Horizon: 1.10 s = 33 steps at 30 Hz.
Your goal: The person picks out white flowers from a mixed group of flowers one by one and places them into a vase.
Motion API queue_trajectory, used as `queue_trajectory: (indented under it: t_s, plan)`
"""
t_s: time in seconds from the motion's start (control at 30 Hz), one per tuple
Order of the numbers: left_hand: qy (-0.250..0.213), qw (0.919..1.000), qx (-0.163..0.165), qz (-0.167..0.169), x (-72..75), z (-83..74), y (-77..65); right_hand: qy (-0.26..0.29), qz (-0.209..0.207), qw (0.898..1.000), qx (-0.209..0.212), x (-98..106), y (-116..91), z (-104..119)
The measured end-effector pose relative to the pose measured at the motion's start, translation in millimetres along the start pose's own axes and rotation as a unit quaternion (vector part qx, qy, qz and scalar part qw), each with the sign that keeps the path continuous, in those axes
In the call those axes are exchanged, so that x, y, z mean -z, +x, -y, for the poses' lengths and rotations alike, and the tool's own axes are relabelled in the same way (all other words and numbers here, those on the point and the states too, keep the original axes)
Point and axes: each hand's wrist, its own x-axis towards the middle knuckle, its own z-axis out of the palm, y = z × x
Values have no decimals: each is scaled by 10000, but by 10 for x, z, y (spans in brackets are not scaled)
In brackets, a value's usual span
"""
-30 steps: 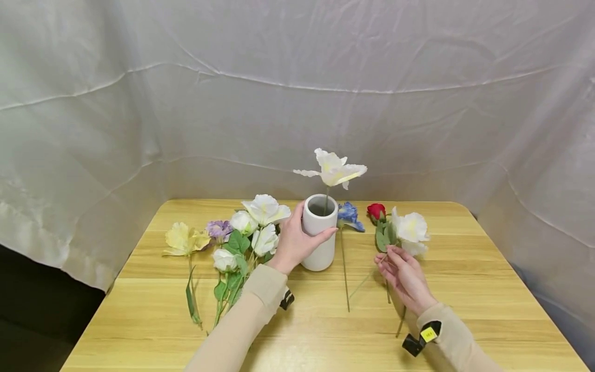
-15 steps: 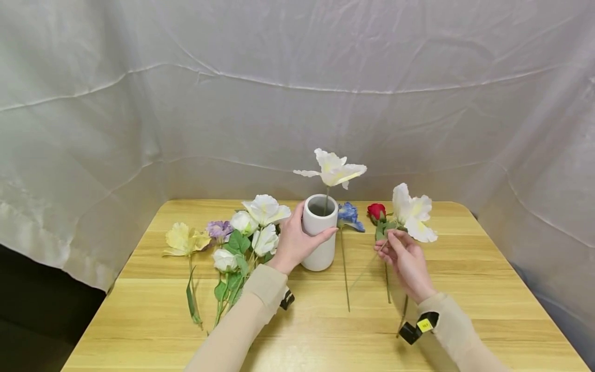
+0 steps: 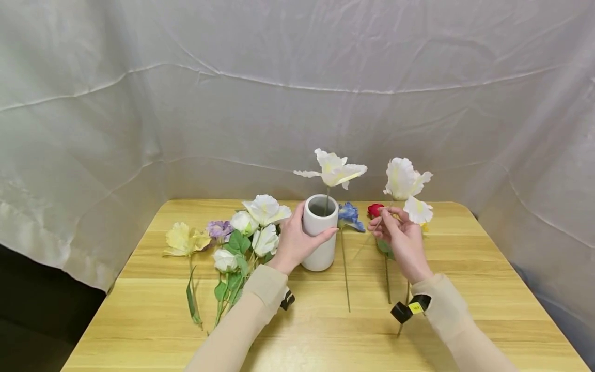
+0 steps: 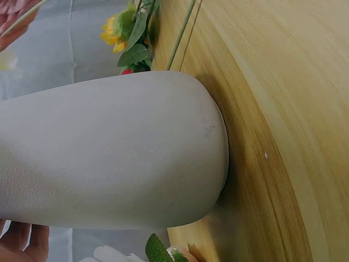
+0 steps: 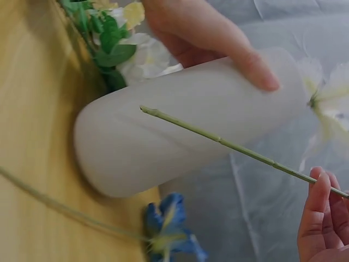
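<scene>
A white vase stands upright on the wooden table, and one white flower rises out of its mouth. My left hand grips the vase from the left side, thumb across its front. In my right hand the thin stem of a second white flower is pinched between thumb and fingers. Its bloom is up above the hand, and the bare stem slants down toward the vase in the right wrist view. Behind that hand a red rose is partly hidden.
A blue flower lies just right of the vase. To the left are a bunch of white flowers, a purple flower and a yellow flower. A yellow bloom lies beyond the vase. Grey cloth hangs behind the table.
My right hand has raised the white flower off the table, up and slightly left, with its bloom turning more upright. My left hand and the vase have stayed in place.
</scene>
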Motion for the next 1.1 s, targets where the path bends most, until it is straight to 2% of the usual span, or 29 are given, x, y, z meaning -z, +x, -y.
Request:
queue_trajectory:
  t_s: [0.33, 0.6, 0.8, 1.1]
  plan:
    - [53, 10000, -11, -35, -10, 1, -8, 50, 93, 9967, 808, -239, 160, 255]
    - [101, 9999, -83, -48, -7, 11, -10, 624, 140, 9870, 1473, -415, 299, 512]
    - [88, 9999, -128, -58, -1, 2, -5, 996, -146, 9771, 1874, -497, 342, 702]
    - [75, 9997, -194, -87, 0, 3, 3, 1321, -532, 9679, 2069, -569, 374, 835]
